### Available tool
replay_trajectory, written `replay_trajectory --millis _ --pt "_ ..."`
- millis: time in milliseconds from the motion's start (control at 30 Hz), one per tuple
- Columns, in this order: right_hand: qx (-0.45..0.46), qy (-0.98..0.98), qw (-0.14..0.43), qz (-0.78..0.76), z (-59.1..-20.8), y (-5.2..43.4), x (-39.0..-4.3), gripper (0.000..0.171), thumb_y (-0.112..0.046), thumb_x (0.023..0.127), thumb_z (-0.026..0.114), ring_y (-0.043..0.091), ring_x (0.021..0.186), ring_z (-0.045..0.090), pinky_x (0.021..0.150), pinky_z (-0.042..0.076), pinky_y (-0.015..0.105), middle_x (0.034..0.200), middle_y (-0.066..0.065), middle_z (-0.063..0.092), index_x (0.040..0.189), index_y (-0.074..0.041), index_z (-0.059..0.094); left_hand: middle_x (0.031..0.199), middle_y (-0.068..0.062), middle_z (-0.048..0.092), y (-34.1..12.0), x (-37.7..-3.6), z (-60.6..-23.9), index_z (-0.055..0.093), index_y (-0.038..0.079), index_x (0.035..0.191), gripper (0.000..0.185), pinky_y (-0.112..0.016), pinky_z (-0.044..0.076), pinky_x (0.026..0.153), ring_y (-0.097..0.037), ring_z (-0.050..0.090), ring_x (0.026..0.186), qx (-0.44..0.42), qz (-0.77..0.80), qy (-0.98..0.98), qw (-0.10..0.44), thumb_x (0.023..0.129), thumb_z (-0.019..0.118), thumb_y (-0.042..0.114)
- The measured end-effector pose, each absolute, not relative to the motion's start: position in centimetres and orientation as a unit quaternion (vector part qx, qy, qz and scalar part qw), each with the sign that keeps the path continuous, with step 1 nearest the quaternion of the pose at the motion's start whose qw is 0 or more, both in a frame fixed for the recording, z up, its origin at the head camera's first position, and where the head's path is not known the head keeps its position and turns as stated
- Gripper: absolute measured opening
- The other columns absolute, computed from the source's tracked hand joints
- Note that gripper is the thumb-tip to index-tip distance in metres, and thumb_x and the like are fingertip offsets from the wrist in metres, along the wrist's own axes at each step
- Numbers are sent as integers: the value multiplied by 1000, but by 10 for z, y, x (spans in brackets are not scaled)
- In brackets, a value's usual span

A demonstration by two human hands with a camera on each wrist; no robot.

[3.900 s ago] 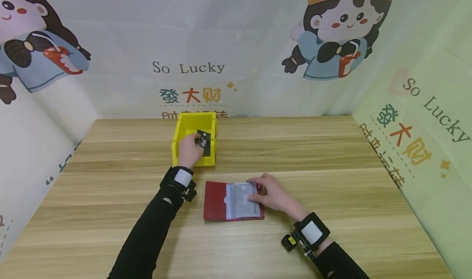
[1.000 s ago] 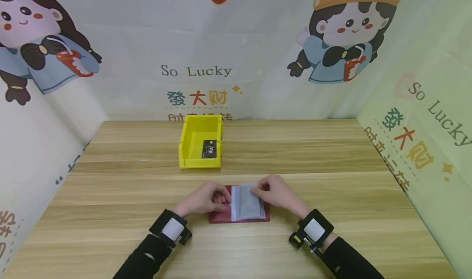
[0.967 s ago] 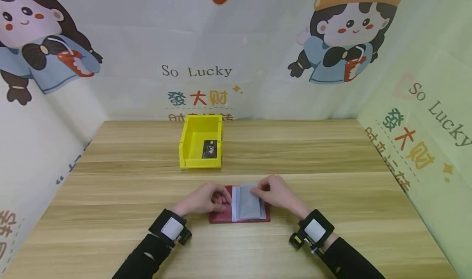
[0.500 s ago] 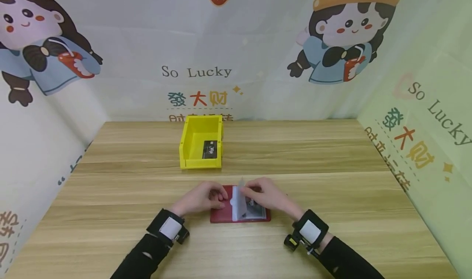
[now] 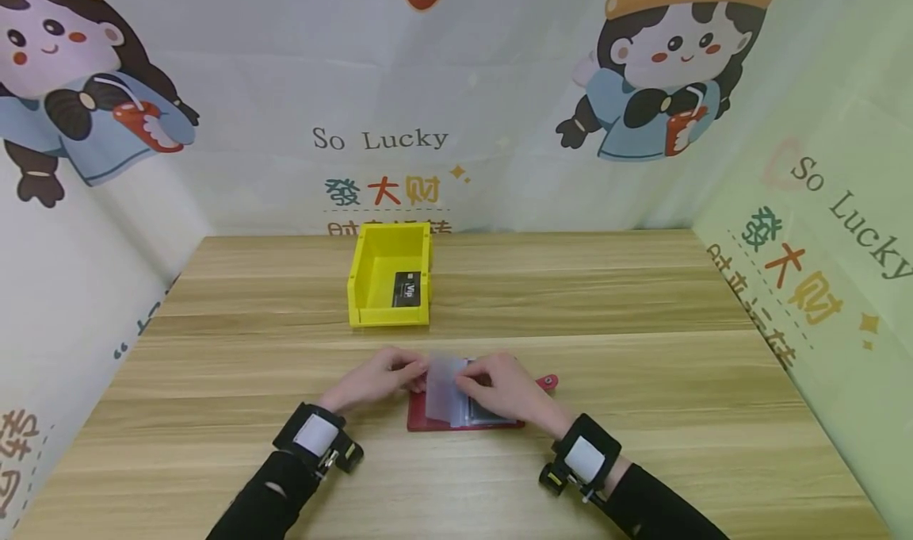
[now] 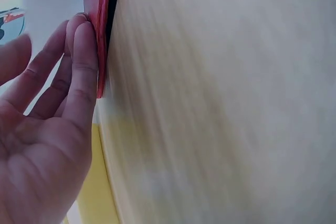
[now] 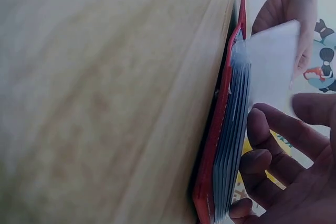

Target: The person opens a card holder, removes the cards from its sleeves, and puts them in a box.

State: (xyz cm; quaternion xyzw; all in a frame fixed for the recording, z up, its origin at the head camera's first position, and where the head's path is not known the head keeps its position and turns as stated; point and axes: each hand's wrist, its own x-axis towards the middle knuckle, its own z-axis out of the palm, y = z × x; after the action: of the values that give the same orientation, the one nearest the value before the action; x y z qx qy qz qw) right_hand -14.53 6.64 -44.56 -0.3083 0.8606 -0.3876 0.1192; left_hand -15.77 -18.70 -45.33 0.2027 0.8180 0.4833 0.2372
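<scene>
The red card book (image 5: pixel 467 423) lies open on the table (image 5: pixel 642 381), right in front of you, between your two hands. Its clear sleeves sit in a stack inside the red cover. One sleeve (image 5: pixel 444 381) is lifted up and leans over to the left (it looks pale and see-through). A small red tab (image 5: pixel 547 381) sticks out on the right side of the book.

Your left hand (image 5: pixel 381 375) is at the left edge of the book. In the left wrist view its fingers (image 6: pixel 84 51) lie straight and press against the red edge (image 6: pixel 97 30), so this hand is loose and grips nothing.

Your right hand (image 5: pixel 499 388) rests on top of the sleeves on the right side. Its fingers (image 7: pixel 268 145) are bent over the stack (image 7: pixel 231 145) in the right wrist view. I cannot tell if it pinches the lifted sleeve or only touches it.

Farther back on the table, well apart from the book, stands a yellow box (image 5: pixel 360 282). A black card (image 5: pixel 407 289) lies inside it, by its right wall.

Around the table hang cloth walls (image 5: pixel 499 88) with cartoon girls and the words "So Lucky"
</scene>
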Motion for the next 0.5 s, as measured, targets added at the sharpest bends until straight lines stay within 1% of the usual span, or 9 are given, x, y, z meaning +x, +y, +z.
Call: replay_trajectory --millis 67,133,233,300,367,500 --pt "-320 864 115 -372 -447 67 -145 19 -15 98 63 3 69 49 63 38 17 83 2 69 105 -6 78 90 -10 68 -186 -157 -453 68 -2 103 33 -24 55 77 -14 63 81 191 487 820 234 107 47 23" --pt "-327 867 115 -358 -447 68 -145 21 -13 96 65 4 73 50 66 39 17 91 4 72 111 -5 77 90 -10 70 -184 -157 -451 70 -2 103 30 -24 56 74 -12 64 78 185 480 827 226 105 52 22" --pt "-328 871 125 -345 -448 69 -145 23 -12 94 67 6 72 48 65 37 18 87 4 68 114 -5 75 84 -9 72 -180 -156 -449 73 1 97 20 -24 55 67 -10 63 71 179 455 848 204 98 65 19" --pt "-326 872 131 -341 -449 70 -146 23 -11 94 67 6 71 46 64 35 18 85 2 64 115 -5 75 80 -7 73 -177 -155 -449 73 1 92 15 -24 55 63 -9 64 66 171 446 857 196 94 70 16" --pt "-326 873 135 -338 -449 70 -146 24 -11 94 68 7 70 46 63 35 18 85 2 63 115 -5 75 76 -7 72 -175 -154 -448 73 1 89 12 -24 55 60 -8 64 63 155 443 862 192 92 72 13" --pt "-325 872 143 -336 -449 72 -148 24 -11 94 68 8 74 48 64 36 19 92 3 67 116 -6 75 74 -7 72 -171 -154 -446 73 -1 88 11 -24 56 59 -8 63 60 126 445 866 191 91 73 10"
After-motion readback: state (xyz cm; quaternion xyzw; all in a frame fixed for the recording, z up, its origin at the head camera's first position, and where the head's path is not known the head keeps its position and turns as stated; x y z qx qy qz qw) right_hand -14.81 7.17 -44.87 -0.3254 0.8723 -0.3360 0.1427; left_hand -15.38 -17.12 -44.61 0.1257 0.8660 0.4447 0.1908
